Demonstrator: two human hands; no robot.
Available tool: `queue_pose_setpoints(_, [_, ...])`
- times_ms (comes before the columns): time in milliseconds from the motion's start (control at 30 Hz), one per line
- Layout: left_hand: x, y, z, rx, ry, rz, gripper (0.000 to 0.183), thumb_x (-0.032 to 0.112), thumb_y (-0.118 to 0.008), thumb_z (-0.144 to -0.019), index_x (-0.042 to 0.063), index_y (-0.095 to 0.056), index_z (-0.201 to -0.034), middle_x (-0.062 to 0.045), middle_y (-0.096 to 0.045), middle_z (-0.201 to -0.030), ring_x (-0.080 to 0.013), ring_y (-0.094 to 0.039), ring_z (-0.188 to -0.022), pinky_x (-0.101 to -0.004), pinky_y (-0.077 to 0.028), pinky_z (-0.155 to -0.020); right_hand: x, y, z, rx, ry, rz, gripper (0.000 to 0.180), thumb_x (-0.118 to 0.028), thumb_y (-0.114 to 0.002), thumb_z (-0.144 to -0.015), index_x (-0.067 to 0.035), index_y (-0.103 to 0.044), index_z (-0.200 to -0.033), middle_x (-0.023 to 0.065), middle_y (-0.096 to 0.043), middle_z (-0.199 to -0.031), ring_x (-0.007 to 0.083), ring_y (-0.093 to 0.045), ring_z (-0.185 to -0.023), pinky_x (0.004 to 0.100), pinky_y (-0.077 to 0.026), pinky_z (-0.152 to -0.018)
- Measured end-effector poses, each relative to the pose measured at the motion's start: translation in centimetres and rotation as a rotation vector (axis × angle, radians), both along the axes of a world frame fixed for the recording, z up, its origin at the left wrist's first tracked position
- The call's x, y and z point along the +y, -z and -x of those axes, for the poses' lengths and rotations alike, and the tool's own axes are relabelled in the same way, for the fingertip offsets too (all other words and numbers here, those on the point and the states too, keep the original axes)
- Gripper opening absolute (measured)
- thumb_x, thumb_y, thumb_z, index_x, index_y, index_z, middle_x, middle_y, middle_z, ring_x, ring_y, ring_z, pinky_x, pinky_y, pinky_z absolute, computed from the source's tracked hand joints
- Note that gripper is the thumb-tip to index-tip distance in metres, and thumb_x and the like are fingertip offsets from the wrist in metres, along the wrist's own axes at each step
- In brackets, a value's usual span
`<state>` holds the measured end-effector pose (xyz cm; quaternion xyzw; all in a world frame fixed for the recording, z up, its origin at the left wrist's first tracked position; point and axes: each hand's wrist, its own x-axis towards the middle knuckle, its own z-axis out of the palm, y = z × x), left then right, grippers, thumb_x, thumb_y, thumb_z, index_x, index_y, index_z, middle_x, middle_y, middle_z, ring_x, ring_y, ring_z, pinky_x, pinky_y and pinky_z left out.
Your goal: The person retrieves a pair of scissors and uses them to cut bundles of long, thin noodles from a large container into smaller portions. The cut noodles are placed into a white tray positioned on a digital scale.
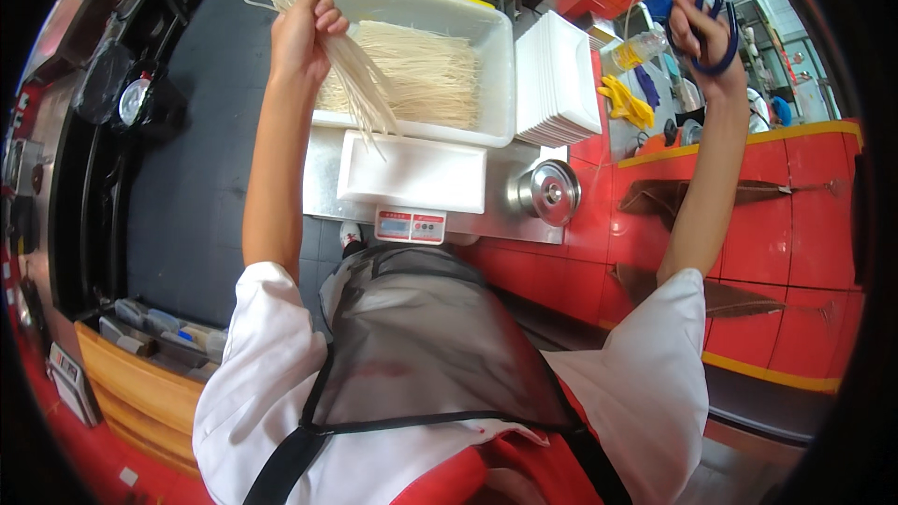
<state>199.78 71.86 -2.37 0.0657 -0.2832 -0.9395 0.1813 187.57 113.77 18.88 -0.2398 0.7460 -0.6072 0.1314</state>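
Note:
My left hand (303, 31) grips a bundle of long pale noodles (358, 84). Its looped end rises above the fist, and the loose ends hang down over the near rim of a plastic tub. My right hand (701, 31), raised at the far right, holds scissors (729, 49) with dark blue handles; their blades point up and away. More noodles (421, 77) lie spread inside the white plastic tub (501, 84). Nearer me, a white rectangular tray (421, 172) rests on a digital kitchen scale (410, 224), whose panel faces me.
A stack of white trays (558, 84) stands right of the tub. A lidded stainless steel pot (554, 191) sits on the metal table (505, 221). Yellow gloves (626, 102) and a bottle (638, 50) lie further right. Brown cloths (652, 196) hang on the red tiled wall (754, 217).

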Motion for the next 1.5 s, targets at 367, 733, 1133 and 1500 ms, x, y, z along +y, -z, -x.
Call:
queue_pose_setpoints(367, [8.6,0.0,0.2,-0.027,0.434,-0.204,0.034,0.03,-0.061,-0.101,0.014,-0.042,-0.079,0.006,-0.035,-0.06,-0.0058,-0.032,-0.05,-0.0223,-0.03,-0.047,-7.2,-10.8,0.9,0.051,0.017,0.101,0.007,-0.01,-0.059,-0.097,-0.005,-0.057,-0.093,0.0003,-0.055,-0.063,0.0056,-0.045,-0.043,0.0194,-0.035,-0.04])
queue_pose_setpoints(733, [10.9,-1.4,4.6,0.024,0.414,-0.283,0.035,0.043,-0.051,-0.104,0.01,-0.043,-0.095,-0.019,-0.061,-0.116,-0.0073,-0.042,-0.059,-0.0212,-0.038,-0.053,-5.9,-7.6,-4.9,0.057,-0.016,0.077,0.018,-0.016,-0.056,-0.102,0.0,-0.063,-0.107,-0.0014,-0.053,-0.067,0.0031,-0.037,-0.05,0.0196,-0.027,-0.048])
queue_pose_setpoints(1133, [10.3,-2.3,4.2,0.107,0.387,-0.182,0.026,0.028,-0.059,-0.102,0.006,-0.047,-0.105,-0.018,-0.065,-0.116,-0.0098,-0.052,-0.066,-0.0188,-0.042,-0.049,-0.6,1.4,-11.1,0.023,0.124,0.063,0.015,-0.015,-0.051,-0.103,-0.002,-0.059,-0.105,0.0001,-0.049,-0.058,0.0049,-0.037,-0.044,0.0202,-0.026,-0.043])
queue_pose_setpoints(1500, [16.3,-2.4,0.7,-0.042,0.667,0.17,0.031,0.028,-0.061,-0.1,0.001,-0.049,-0.109,-0.02,-0.071,-0.094,-0.0097,-0.051,-0.051,-0.0209,-0.038,-0.042,-2.0,1.0,-11.4,-0.005,0.125,0.003,0.014,-0.014,-0.061,-0.097,0.0,-0.063,-0.102,0.0021,-0.059,-0.065,0.0037,-0.041,-0.046,0.0195,-0.03,-0.045])
